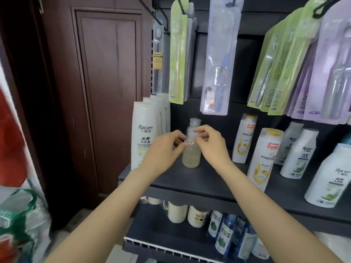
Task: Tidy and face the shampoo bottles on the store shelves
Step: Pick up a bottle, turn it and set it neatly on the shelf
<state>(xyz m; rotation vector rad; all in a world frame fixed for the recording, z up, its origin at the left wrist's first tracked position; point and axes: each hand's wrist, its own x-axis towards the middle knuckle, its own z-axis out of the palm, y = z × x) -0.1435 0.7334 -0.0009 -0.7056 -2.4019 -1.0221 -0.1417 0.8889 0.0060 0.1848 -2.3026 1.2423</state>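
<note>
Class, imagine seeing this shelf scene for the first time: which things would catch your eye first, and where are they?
Both hands, left and right, pinch a small clear bottle standing mid-shelf. A tall white Racien bottle stands to its left, and packaged toothbrushes hang above.

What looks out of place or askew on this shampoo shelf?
The small clear bottle that both hands pinch stands alone among larger white bottles, with no readable label. The Pantene bottles and right-hand white Racien bottles stand staggered, not rowed.
</note>
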